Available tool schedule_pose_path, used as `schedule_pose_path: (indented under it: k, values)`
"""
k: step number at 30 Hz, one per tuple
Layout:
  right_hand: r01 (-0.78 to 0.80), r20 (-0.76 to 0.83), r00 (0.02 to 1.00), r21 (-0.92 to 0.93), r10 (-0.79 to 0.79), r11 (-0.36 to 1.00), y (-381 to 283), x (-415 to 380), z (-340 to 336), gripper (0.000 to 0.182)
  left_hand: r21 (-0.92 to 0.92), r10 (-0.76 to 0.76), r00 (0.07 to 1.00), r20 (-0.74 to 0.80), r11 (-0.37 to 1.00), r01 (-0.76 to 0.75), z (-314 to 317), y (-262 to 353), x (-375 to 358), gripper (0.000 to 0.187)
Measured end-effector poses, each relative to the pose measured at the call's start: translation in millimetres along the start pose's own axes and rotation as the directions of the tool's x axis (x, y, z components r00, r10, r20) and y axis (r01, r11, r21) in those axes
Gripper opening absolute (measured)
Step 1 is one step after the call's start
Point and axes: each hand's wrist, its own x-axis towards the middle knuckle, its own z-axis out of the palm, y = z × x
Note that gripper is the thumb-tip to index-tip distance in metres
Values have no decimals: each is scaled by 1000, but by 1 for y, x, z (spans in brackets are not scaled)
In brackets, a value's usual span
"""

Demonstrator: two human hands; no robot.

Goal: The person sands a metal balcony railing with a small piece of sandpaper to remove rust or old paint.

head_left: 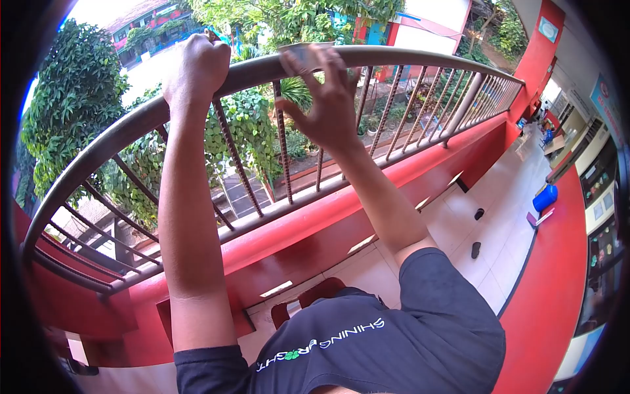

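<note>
Head view: right hand (321, 102), upper centre, fingers spread, blurry; likely flat to keep the grey piece (300, 54) against the handrail (407, 56). Left hand (200, 69), upper left, fisted at handrail, probably bracing; can't tell contents. Tree (72, 105) beyond, far left.

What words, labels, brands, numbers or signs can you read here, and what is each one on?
"SHINING BRIGHT.": on the dark shirt, with a green clover seemingly in place of the second word's first I.
Too small to read: the sign on the red pillar and the blue banner at the right edge.
I can make out no brand or number.
</note>
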Motion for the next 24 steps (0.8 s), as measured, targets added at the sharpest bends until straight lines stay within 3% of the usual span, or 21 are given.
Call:
schedule_pose_path:
  k: [1,3,5,7,9,10,11,13,14,15,17,19,20,23,24]
  values:
    - [66,79,995,-77,-60,995,-17,-3,-12,78,2,-3,1000,-23,1000,3,1,1,-2,32]
    - [-21,-22,1000,-91,19,996,1,-3,1,76,19,-21,999,-26,1000,22,-1,3,-3,33]
    - [-212,-115,972,-54,205,976,23,6,3,79,48,-22,1000,-18,999,22,-3,4,-5,36]
    - [-197,-178,964,14,197,980,13,9,12,77,32,-32,999,-15,999,33,-4,4,-6,39]
    - [-74,-118,989,111,87,991,-11,6,17,70,17,-29,999,-12,999,30,-5,5,-6,43]
    - [-51,-120,991,71,59,996,-25,5,10,57,21,-24,999,-23,999,24,-5,5,-6,44]
    - [-47,-119,991,71,56,996,-20,7,11,57,24,-21,999,-36,999,22,-5,5,-5,44]
    - [-162,-131,972,235,196,958,0,12,13,45,34,-25,999,-35,999,26,-2,2,-4,44]
    - [-170,-269,941,142,203,975,14,17,16,37,45,-22,999,-40,999,23,-3,2,-4,44]
    - [-251,-274,930,17,246,968,28,19,14,39,48,-24,999,-43,999,26,-5,2,-5,44]
    - [-253,-298,901,231,315,940,39,26,11,43,27,-44,999,-27,999,44,-8,7,-10,44]
    - [-178,-260,950,-5,171,984,2,19,23,45,13,-33,999,-36,999,34,-6,6,-8,44]
    - [-71,-161,984,9,72,997,-17,14,21,45,5,-22,999,-47,1000,23,-4,5,-6,45]
    - [-113,-138,984,-13,110,993,4,18,18,44,8,6,998,-66,1000,-5,-2,0,-5,45]
    - [-216,-261,943,-12,206,976,29,24,23,45,10,3,998,-65,1000,-3,-3,-1,-4,45]
